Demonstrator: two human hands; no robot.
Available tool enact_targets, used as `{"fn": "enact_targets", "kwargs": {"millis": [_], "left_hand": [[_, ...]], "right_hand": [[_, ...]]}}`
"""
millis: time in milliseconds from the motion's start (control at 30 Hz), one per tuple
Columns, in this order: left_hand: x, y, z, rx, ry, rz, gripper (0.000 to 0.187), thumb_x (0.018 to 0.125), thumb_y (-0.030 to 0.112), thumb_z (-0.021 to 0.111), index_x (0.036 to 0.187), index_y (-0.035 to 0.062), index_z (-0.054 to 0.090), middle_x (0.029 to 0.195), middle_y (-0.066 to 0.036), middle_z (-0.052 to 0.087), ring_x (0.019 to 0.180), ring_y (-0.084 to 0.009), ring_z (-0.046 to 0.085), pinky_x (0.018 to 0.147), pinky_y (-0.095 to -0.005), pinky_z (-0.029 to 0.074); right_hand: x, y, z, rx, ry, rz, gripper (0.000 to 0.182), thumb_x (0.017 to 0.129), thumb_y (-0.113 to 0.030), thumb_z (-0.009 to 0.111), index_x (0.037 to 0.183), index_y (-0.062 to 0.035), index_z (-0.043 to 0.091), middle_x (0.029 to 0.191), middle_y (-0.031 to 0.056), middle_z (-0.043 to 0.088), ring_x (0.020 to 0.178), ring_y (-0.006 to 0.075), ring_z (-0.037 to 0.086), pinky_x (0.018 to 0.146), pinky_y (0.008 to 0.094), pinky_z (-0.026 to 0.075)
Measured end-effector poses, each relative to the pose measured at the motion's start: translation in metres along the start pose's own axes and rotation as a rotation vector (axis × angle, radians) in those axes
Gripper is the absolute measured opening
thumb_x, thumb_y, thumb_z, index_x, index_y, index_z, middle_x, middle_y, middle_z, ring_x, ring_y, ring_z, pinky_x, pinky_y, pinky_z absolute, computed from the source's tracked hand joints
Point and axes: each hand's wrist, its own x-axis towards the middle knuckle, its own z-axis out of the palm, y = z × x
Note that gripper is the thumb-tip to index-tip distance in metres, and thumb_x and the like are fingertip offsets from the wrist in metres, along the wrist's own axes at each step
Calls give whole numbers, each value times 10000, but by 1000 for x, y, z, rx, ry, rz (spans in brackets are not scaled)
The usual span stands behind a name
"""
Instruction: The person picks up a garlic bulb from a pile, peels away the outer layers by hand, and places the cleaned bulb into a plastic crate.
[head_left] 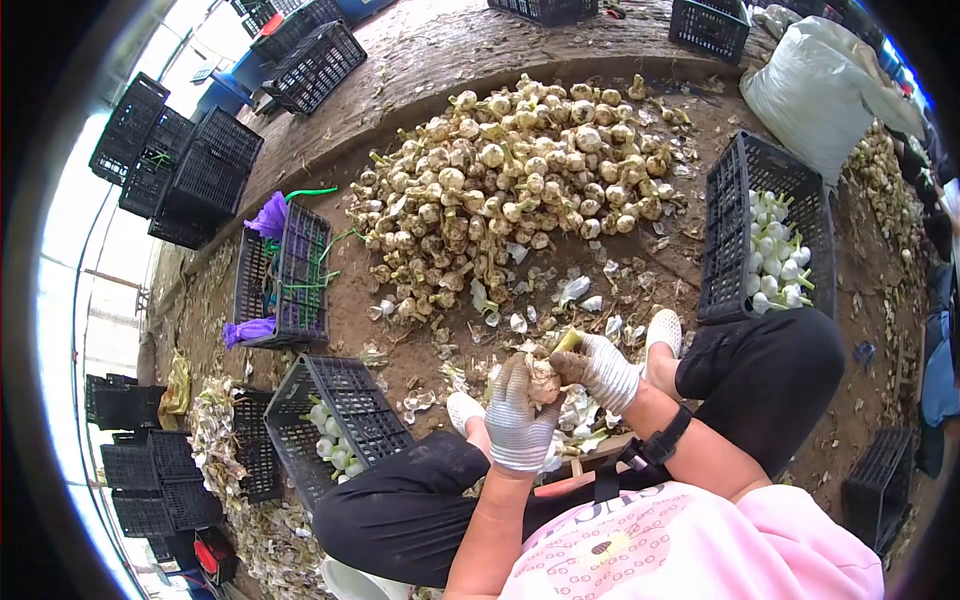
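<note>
In my gloved hands, a soil-stained garlic bulb [543,382] is held low in front of my body, above the peels between my feet. My left hand [520,418] grips it from one side with the fingers curled over it, while my right hand [608,374] closes on its other side, beside a yellow-green stem [568,342]. A dark wristband [666,440] circles my right wrist.

I sit with knees apart in black trousers [410,508] and a pink top [660,545], white shoes [663,330] on the dirt floor. Papery peels [574,290] are scattered on the ground around me, and beyond them spreads a broad heap of unpeeled garlic [500,180], bulbs piled one over another.

Near my right knee, a black crate [720,245] holds clean white bulbs [778,250]; by my left knee, a tilted crate [355,405] holds more white bulbs with green stems [333,440]. Farther up on the left, another crate [305,270] carries purple mesh [268,216] and green ties [318,192]. A full white sack [808,95] leans just behind the right-hand crate, and stacked black crates [205,175] stand at far left.
</note>
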Motion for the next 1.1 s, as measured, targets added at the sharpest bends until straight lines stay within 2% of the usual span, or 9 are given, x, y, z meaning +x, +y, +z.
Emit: {"fn": "enact_targets", "kwargs": {"millis": [367,500,633,733,867,933,967,1000,1100], "left_hand": [[14,-21,-4,163,-59,187,527,567,28,731,1057,51,536,1057,-140,553,941,-312,562,784,-378,479],[20,-22,-12,-68,-123,5,594,515,81,791,1026,39,491,995,-116,543,873,-255,572,752,-335,493],[7,-29,-12,-724,-200,-466,499,634,107,763,1031,40,469,952,-59,544,857,-142,568,737,-275,492],[5,-36,-9,-868,-206,-682,439,684,102,719,1040,38,471,887,-61,562,784,-153,592,686,-266,504],[1,-50,-3,-1307,-87,-1012,282,711,129,649,934,21,513,762,-32,547,635,-106,538,587,-241,487],[-1,-51,4,-1435,60,-1195,229,748,159,632,911,35,529,708,-34,540,608,-146,545,554,-261,488],[-1,-50,5,-1562,169,-1297,201,772,170,623,900,44,533,697,-44,549,618,-174,560,545,-278,493],[1,-47,6,-1685,280,-1396,177,796,181,613,890,53,537,686,-55,558,628,-201,576,536,-295,498],[10,-32,6,-1183,145,-1039,354,794,246,646,1031,25,503,846,-48,562,769,-169,555,678,-284,477]], "right_hand": [[4,16,-8,326,-81,185,219,803,-146,650,1006,-89,591,929,12,607,842,130,584,718,272,511],[0,13,-5,295,-68,228,212,789,-141,665,979,-69,604,873,28,619,767,128,594,659,259,513],[-6,18,5,232,-109,240,198,784,-101,657,970,-48,610,830,27,618,709,113,585,608,250,503],[-11,10,8,0,-178,220,169,776,-57,644,939,-44,603,816,20,609,678,87,560,588,224,477],[-16,9,18,-162,-194,86,196,761,-36,635,948,-37,578,801,15,607,692,91,553,611,221,466],[-16,16,22,-309,-157,-122,225,751,-19,628,969,-36,574,811,16,611,718,95,555,627,233,470],[-16,12,21,-627,-142,-157,240,741,2,609,976,-36,576,829,18,616,765,92,554,652,250,475],[-14,15,19,-539,-103,-81,242,741,3,610,977,-38,577,830,20,616,763,89,550,651,252,474],[2,29,2,-155,-23,5,235,754,-6,616,982,-39,574,822,16,612,721,90,541,624,255,469]]}}
